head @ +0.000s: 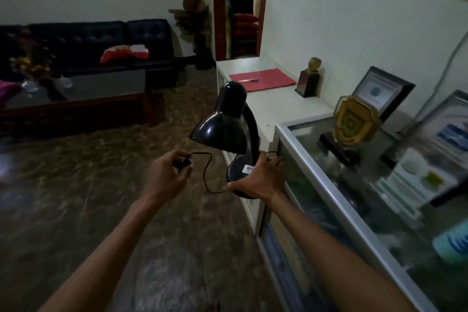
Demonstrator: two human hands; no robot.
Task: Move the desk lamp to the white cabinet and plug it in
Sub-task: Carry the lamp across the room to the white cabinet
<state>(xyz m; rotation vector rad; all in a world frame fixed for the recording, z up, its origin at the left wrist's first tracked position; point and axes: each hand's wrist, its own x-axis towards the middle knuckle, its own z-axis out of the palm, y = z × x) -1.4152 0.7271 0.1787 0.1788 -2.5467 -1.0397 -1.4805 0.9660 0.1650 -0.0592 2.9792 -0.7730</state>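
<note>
Black desk lamp (222, 121) in right hand (263, 180), plug (183, 162) in left hand (166, 175).

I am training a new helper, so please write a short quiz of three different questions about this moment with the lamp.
1. True or false: the desk lamp already stands on the white cabinet.
2. Which hand grips the lamp's base? A) left hand B) right hand C) both
3. Fill in: on the red folder lies a ____.

Key
1. False: it is carried in the air, in front of the cabinet.
2. B: the right hand grips the base, while the left hand holds the black plug at the end of the cord.
3. Pen.
</note>
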